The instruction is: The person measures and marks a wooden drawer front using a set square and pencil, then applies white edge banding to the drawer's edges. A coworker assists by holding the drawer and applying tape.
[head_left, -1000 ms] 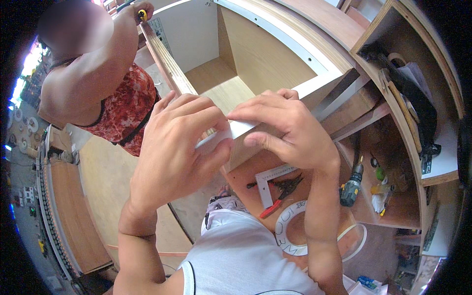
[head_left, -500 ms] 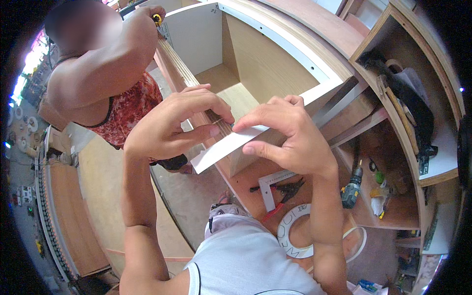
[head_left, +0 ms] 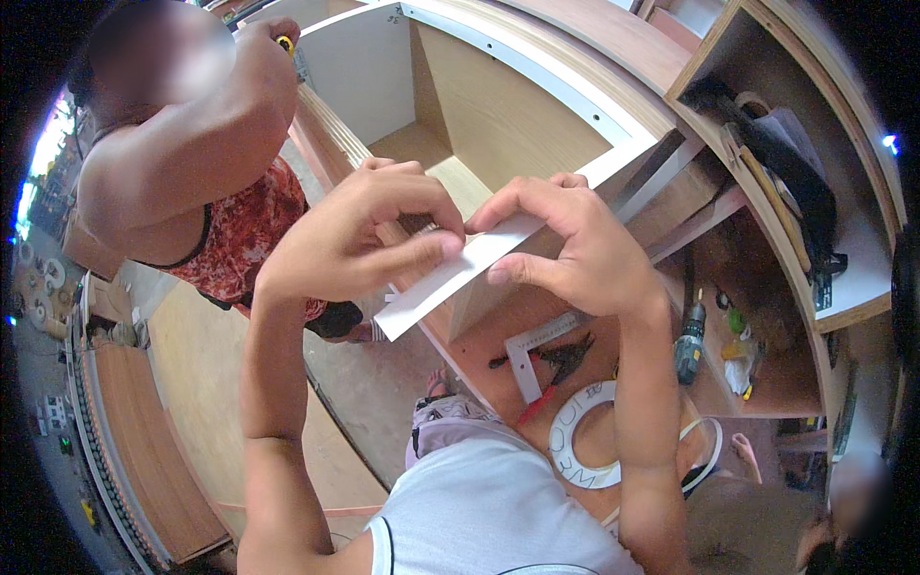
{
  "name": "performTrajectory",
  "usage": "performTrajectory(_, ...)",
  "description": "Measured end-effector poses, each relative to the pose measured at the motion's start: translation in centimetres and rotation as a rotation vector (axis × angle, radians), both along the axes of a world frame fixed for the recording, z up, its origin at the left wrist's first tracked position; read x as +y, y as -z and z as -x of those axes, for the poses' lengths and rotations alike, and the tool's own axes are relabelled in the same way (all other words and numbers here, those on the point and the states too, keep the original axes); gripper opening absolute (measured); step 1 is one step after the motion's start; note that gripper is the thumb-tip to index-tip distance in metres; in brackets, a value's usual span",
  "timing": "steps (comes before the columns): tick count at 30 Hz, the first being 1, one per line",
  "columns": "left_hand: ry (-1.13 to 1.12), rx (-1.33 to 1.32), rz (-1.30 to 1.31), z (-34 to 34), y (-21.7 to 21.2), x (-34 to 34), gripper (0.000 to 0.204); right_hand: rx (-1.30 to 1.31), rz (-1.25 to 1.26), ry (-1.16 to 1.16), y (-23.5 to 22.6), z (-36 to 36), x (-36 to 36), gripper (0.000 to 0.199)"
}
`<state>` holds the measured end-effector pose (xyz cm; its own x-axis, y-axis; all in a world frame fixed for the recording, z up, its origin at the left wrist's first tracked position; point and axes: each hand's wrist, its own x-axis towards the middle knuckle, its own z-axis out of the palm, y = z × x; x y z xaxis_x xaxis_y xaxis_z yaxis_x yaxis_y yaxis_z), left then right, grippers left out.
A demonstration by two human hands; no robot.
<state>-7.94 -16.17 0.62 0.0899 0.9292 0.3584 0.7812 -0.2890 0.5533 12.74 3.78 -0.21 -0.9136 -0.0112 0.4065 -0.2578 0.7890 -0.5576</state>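
Note:
A short white strip (head_left: 422, 295), flat and thin, slants across the near corner of an open wooden cabinet (head_left: 513, 105) with a white-faced rim. My right hand (head_left: 586, 251) pinches the strip's upper part between thumb and fingers. On the strip's left edge, my left hand (head_left: 369, 230) is closed, its thumb against the strip and its forefinger curled toward the right fingertips. Both hands hold the strip, whose lower left end sticks out free. My fingers hide part of the cabinet's corner.
A square (head_left: 522, 369), a red-and-black clamp (head_left: 565, 364), a white ring (head_left: 565, 450) and a drill (head_left: 690, 345) lie at right. A co-worker (head_left: 192, 192) leans over the cabinet's far left; another person (head_left: 858, 494) is low at right. A shelf unit (head_left: 767, 182) stands right.
My left thumb and fingers have shifted right along the strip, nearer my right hand. The view has tilted slightly. Another person has come into view at lower right.

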Motion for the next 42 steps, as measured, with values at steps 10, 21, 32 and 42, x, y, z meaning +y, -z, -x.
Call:
performTrajectory(10, -0.054, 0.079, 0.089, -0.6, -0.2, -0.3, 0.038, 0.051, 0.000, -0.003, 0.5, 0.0, -0.1, 0.035)
performTrajectory(21, 0.264, -0.006, -0.056, 2.2, 0.9, -1.0, 0.091, -0.005, 0.006, 0.007, 0.0, -0.4, -0.3, 0.034)
performTrajectory(32, 0.192, -0.085, -0.168, 2.7, 3.6, -0.2, 0.060, 0.067, 0.038, 0.033, 0.8, -0.1, -0.3, 0.035)
performTrajectory(42, 0.035, -0.258, -0.305, 1.4, 5.5, 0.1, 0.063, 0.076, 0.035, 0.041, 0.6, 0.0, -0.3, 0.035)
